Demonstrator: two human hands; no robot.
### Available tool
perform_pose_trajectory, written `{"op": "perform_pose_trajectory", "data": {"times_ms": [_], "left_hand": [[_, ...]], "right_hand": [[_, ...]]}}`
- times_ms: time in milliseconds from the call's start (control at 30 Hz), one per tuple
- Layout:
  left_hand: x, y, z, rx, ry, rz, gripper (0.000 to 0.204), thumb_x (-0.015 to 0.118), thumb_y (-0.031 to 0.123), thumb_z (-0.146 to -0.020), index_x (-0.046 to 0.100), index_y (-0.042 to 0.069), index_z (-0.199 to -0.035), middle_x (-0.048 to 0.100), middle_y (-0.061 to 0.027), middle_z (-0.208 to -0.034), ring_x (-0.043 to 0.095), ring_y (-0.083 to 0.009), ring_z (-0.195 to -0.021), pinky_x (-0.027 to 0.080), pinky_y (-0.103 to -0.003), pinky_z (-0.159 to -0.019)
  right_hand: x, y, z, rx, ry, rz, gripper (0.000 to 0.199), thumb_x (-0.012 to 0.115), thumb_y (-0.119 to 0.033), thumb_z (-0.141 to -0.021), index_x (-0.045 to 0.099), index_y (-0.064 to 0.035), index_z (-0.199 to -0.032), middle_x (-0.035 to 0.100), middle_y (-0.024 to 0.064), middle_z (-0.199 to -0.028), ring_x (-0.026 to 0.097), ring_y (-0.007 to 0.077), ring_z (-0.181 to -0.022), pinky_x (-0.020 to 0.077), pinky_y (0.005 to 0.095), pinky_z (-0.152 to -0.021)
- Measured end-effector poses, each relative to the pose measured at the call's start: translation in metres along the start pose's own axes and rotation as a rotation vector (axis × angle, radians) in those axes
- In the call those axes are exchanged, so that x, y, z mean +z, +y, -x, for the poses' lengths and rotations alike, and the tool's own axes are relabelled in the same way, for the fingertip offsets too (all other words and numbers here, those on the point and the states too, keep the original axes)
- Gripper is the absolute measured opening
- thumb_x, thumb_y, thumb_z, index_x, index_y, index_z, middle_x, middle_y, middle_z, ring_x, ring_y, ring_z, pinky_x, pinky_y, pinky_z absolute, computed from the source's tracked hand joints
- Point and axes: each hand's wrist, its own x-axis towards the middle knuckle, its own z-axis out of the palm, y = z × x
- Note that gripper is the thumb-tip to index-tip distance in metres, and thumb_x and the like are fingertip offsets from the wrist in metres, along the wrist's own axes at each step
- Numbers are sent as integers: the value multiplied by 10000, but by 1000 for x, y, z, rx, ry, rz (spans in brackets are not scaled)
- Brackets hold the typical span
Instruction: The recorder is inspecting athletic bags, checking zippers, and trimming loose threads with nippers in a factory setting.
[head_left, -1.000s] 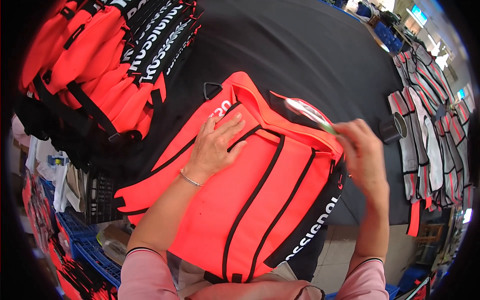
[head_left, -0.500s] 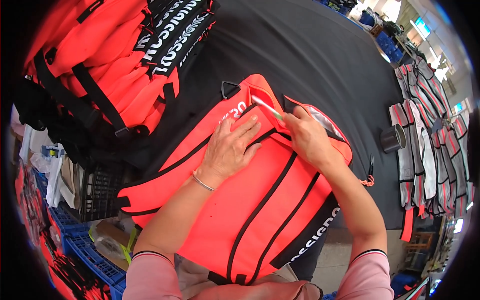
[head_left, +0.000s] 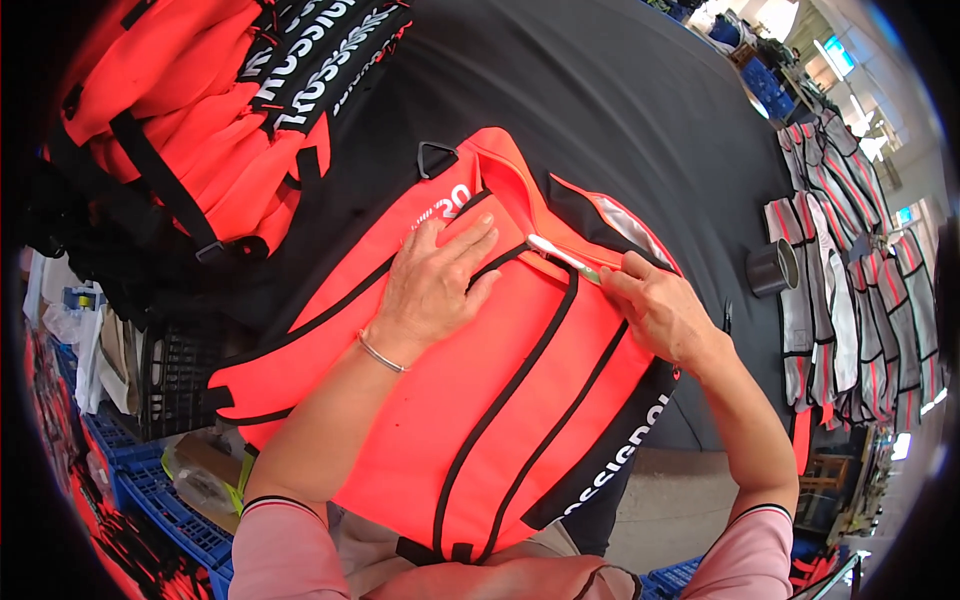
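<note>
A bright coral-red bag (head_left: 400,440) with black piping lies across the table edge and my lap, its upper opening gaping. My left hand (head_left: 433,280) rests flat on its upper panel, fingers spread, below a white print. Pinched in my right hand (head_left: 650,300) is a slim white-and-green toothbrush-like tool (head_left: 560,255). Its white end touches the black-trimmed seam at the opening's near edge. Right of the opening, a flap (head_left: 620,225) shows a pale lining. A black triangular ring (head_left: 435,160) sticks out at the bag's upper left corner.
Similar red-and-black bags (head_left: 210,120) are piled at the far left. Below them stand a black plastic basket (head_left: 180,375) and blue crates (head_left: 175,515). Along the right table edge are a dark grey cup (head_left: 772,268) and grey striped fabric pieces (head_left: 820,240). Black cloth (head_left: 620,100) covers the table.
My right hand has brought the white-and-green tool nearer to me, from the inside of the opening to its near seam. My left hand keeps its place on the bag. The whole view has shifted slightly.
</note>
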Motion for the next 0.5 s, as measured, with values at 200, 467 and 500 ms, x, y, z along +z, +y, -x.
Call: {"op": "perform_pose_trajectory", "data": {"times_ms": [200, 467, 500], "left_hand": [[3, 2, -2, -3, -16, 0, 415, 720, 189, -815, 665, 35, -1197, 622, -41, -1318, 554, -298, -1023, 479, -413, -913], [0, 3, -4, -12, -27, 11, 418, 717, 189, -819, 663, 34, -1204, 620, -43, -1321, 551, -317, -1048, 470, -425, -942], [0, 2, -4, -9, -24, 10, 418, 717, 189, -819, 663, 34, -1204, 620, -43, -1321, 551, -317, -1048, 470, -425, -942]], "right_hand": [[13, -3, -18, 47, 61, 103, 165, 570, -35, -877, 584, -10, -1040, 513, 126, -888, 599, 319, -705, 488, 463, -607], [-4, 14, -9, -21, -43, 123, 254, 589, -40, -874, 605, -50, -1127, 529, 116, -880, 589, 340, -707, 478, 449, -606], [5, 15, -15, -37, 0, 100, 219, 575, -33, -863, 590, -31, -1082, 527, 117, -906, 600, 333, -724, 483, 444, -611]]}}
